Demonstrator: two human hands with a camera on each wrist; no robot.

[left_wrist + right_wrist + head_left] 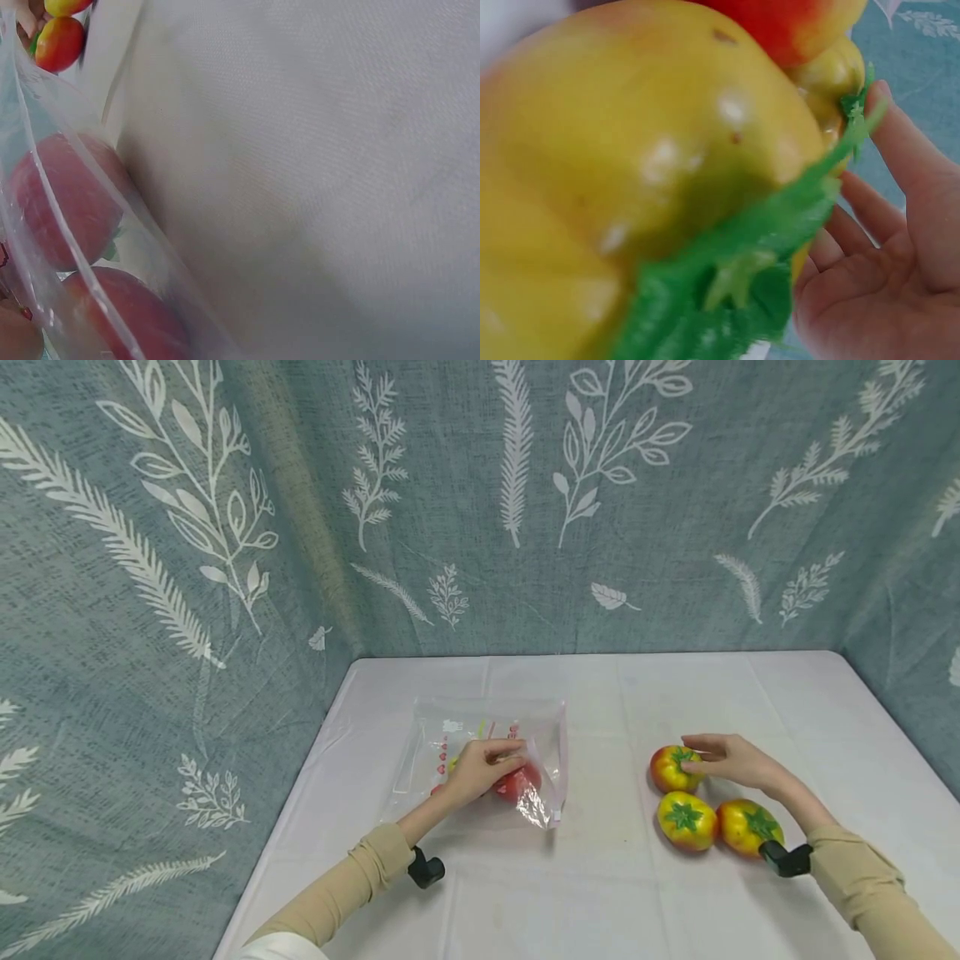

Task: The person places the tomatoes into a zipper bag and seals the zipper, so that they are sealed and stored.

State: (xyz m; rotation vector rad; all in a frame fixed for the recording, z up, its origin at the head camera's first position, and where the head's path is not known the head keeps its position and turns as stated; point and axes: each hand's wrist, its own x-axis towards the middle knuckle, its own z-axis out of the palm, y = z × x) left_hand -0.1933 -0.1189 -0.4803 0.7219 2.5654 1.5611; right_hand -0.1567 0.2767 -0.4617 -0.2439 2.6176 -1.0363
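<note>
On the left of the white table, my left hand [480, 766] pinches the upper film of a clear zip bag [551, 718]. Inside the bag lie red fruits, one red fruit [517, 781] by the fingers; the left wrist view shows two, a red fruit [67, 199] and another below. My right hand [738, 760] reaches over the farthest of three glossy yellow-red, tomato-like fruits [663, 768] with green leafy tops. Its thumb lies over the top and its fingers along the far side, fairly straight. In the right wrist view the palm [862, 292] faces the fruits.
Two more yellow-red fruits, a left one [678, 831] and a right one [738, 831], sit just in front of the farthest one. Black wrist cameras [426, 868] hang under both sleeves. A blue-green leaf-patterned curtain [480, 593] encloses the table's back and sides.
</note>
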